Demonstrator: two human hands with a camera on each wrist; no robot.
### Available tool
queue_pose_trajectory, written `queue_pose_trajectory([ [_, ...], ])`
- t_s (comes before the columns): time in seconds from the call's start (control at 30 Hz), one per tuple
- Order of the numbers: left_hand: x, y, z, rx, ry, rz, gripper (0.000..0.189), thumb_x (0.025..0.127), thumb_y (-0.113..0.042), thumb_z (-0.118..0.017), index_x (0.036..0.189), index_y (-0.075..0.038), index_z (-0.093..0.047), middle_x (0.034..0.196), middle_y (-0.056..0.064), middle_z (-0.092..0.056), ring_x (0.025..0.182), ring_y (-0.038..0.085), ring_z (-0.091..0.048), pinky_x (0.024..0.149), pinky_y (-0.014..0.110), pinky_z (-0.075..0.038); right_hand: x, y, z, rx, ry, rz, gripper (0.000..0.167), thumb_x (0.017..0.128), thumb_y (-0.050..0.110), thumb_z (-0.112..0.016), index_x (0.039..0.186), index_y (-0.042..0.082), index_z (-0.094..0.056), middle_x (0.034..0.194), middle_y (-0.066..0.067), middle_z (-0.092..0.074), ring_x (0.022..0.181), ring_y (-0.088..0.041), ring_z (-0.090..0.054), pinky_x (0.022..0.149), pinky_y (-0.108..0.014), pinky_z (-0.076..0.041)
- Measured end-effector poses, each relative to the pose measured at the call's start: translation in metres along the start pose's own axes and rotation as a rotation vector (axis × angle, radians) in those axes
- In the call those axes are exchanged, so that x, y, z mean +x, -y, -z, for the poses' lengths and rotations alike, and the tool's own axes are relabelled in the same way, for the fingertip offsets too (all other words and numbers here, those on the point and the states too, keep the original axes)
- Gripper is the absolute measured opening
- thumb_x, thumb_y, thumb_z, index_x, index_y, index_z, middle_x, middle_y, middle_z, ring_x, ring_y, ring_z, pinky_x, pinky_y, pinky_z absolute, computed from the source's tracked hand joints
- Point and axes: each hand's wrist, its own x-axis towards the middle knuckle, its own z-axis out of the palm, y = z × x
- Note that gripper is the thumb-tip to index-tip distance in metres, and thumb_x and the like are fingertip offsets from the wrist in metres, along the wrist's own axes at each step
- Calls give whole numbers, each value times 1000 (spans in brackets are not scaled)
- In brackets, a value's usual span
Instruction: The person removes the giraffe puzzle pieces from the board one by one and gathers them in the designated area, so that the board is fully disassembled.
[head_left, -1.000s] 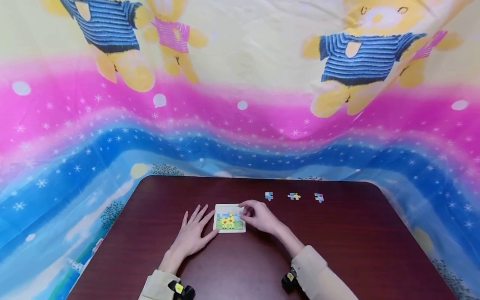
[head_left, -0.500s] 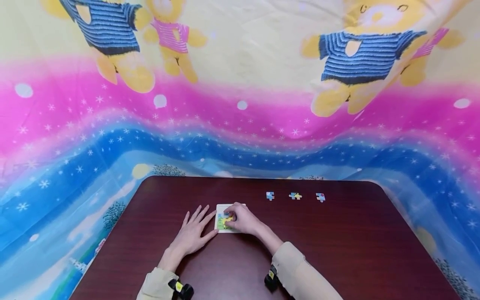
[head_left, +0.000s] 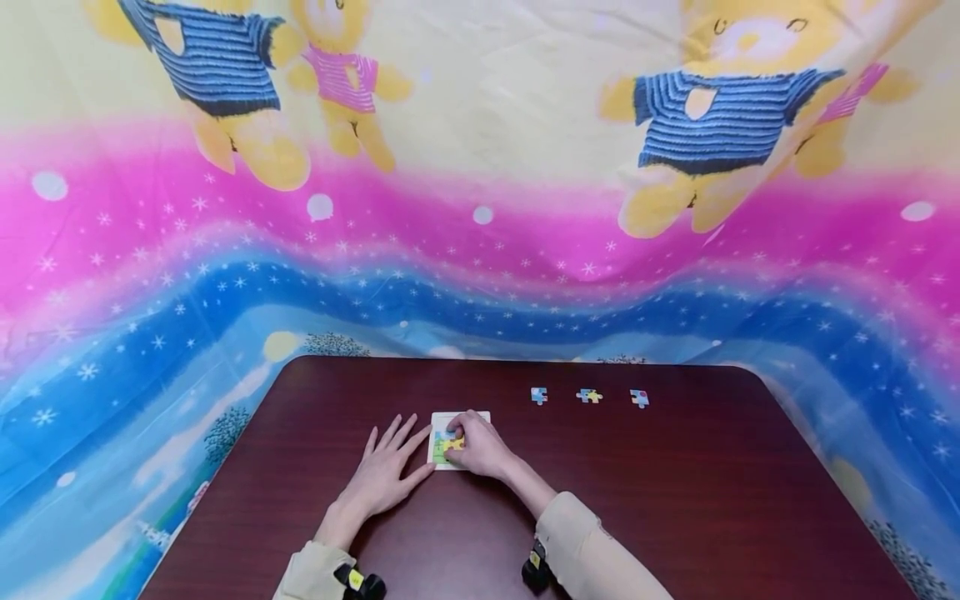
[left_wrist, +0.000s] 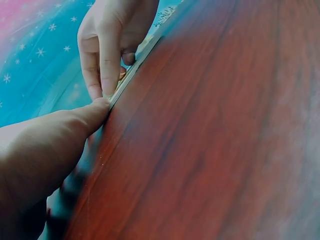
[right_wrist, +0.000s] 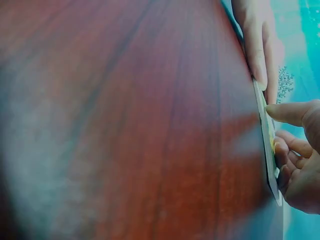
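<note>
A small white-framed jigsaw puzzle [head_left: 438,452] with a yellow giraffe on green and blue lies on the dark red table. My left hand [head_left: 381,475] lies flat with its fingers spread, thumb and index fingertip at the left edge of the frame. Over the puzzle's right half is my right hand [head_left: 483,448], thumb and fingers bent down around a yellow puzzle piece [head_left: 453,445]. That hand hides much of the picture. In the right wrist view its thumb and curled fingers meet the puzzle's face, with yellow showing between them.
Three loose puzzle pieces lie in a row toward the back right: a blue one [head_left: 539,396], a blue and yellow one [head_left: 589,397] and a blue one with red [head_left: 639,398]. Behind the table [head_left: 675,500] hangs a cloth [head_left: 480,250] printed with bears and snowflakes.
My right hand has moved left from the puzzle's right edge onto its middle, covering more of the picture. My left hand stays at the left edge, and the loose pieces lie where they were.
</note>
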Motion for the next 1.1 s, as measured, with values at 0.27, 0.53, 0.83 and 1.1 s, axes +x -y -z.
queue_pose_trajectory([
  [0.27, 0, 1, 0, -4, -1, -5, 66, 107, -53, -65, 165, -23, -54, 177, 15, -42, 168, 45, -30, 131, 78, -20, -3, 14, 4, -41, 36, -72, 36, 90, 8, -86, 122, -2, -74, 100, -8, -66, 90, -14, -56, 83, -29, -48],
  [0.53, -1, 2, 0, -4, 21, -2, 66, 107, -54, -63, 165, -23, -53, 178, 15, -39, 169, 44, -27, 132, 77, -18, 0, 18, 3, -61, 47, -110, 31, 88, 9, -84, 115, 3, -71, 108, -9, -66, 99, -19, -60, 91, -37, -50],
  [0.83, -2, 2, 1, 3, 16, -14, 62, 108, -52, -63, 163, -25, -56, 178, 16, -39, 169, 46, -27, 131, 78, -18, 0, 20, 1, -63, 38, -133, 34, 90, 10, -85, 122, 2, -73, 118, -11, -64, 108, -27, -64, 99, -46, -54],
  [1.1, -1, 1, -1, -18, 15, -12, 62, 108, -51, -64, 165, -26, -54, 178, 16, -39, 169, 46, -27, 131, 79, -17, -2, 20, -3, -36, 6, -155, 34, 90, 8, -86, 120, 3, -69, 124, -13, -64, 117, -31, -64, 107, -55, -47],
])
